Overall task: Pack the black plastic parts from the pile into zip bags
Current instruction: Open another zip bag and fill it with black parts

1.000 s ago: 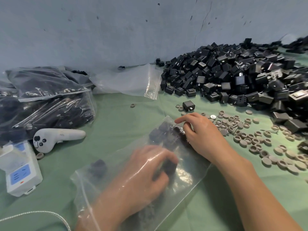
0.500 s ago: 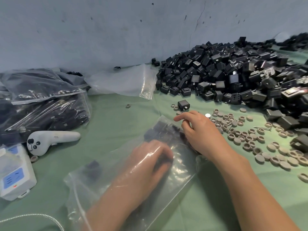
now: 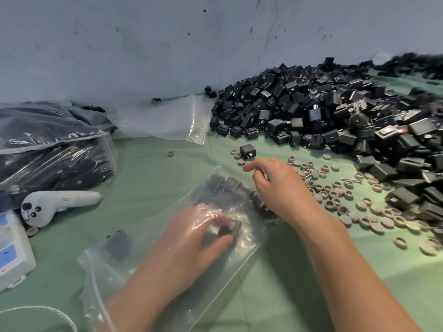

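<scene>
Left hand (image 3: 191, 240), inside the zip bag (image 3: 153, 226) at lower centre, grips a black part (image 3: 231, 230): seat it snugly against the packed parts (image 3: 223, 188). Whether the curled right hand (image 3: 275, 188) holds anything, I cannot tell.

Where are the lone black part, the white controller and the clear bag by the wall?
lone black part (image 3: 246, 149), head view, top face.
white controller (image 3: 72, 196), head view, handle.
clear bag (image 3: 163, 118), head view, middle.

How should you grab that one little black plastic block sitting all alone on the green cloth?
Pinch the lone black plastic block by its flat left and right sides, coming down from above. It sits clear of the big black pile, and small prongs seem to poke from its near face.
</scene>
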The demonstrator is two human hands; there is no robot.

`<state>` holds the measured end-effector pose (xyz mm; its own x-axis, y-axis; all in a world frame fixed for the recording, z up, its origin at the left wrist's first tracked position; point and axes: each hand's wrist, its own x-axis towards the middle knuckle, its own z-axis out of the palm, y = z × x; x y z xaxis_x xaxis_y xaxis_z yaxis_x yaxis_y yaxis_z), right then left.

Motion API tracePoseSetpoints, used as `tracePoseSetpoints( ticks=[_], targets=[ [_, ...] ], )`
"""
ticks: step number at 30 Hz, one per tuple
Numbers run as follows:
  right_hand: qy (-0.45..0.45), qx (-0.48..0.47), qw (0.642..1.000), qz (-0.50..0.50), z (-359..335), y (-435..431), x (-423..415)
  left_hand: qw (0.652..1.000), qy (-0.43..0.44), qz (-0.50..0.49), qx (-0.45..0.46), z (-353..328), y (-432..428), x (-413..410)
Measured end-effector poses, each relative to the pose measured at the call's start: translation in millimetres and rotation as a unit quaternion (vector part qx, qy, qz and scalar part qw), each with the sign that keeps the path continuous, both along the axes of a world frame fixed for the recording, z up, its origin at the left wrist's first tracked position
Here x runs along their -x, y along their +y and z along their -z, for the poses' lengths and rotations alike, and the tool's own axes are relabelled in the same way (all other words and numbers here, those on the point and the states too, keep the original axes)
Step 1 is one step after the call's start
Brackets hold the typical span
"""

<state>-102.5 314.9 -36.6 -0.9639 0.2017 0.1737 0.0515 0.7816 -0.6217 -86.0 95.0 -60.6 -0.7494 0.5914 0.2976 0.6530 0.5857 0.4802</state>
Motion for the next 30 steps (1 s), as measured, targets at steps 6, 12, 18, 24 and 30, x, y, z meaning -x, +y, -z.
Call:
tracePoseSetpoints(
  ticks=[6, 12, 18, 24, 30],
  targets=[
    [0.001, 0.002, 1.000, 0.011, 7, 3, -15, 0.999, -0.020, -0.019, 0.041, 1, 15, 16],
    [0.048, 0.110, 0.993, -0.014, 30, 11, -42, 0.997, -0.050, -0.060, -0.004, 2, 25, 25],
    [0.085, 0.112, 0.990, 0.000, 40, 11, -51, 0.987, -0.142, -0.016, -0.080, -16, -7, 11],
    [0.082, 0.105, 0.991, 0.006, 40, 8, -51, 0.983, -0.180, -0.036, 0.007, -8, -50, -12],
    [0.092, 0.126, 0.987, 0.039, 39, 9, -47, 0.984, -0.166, -0.065, -0.033, -1, -26, -5]
  ],
)
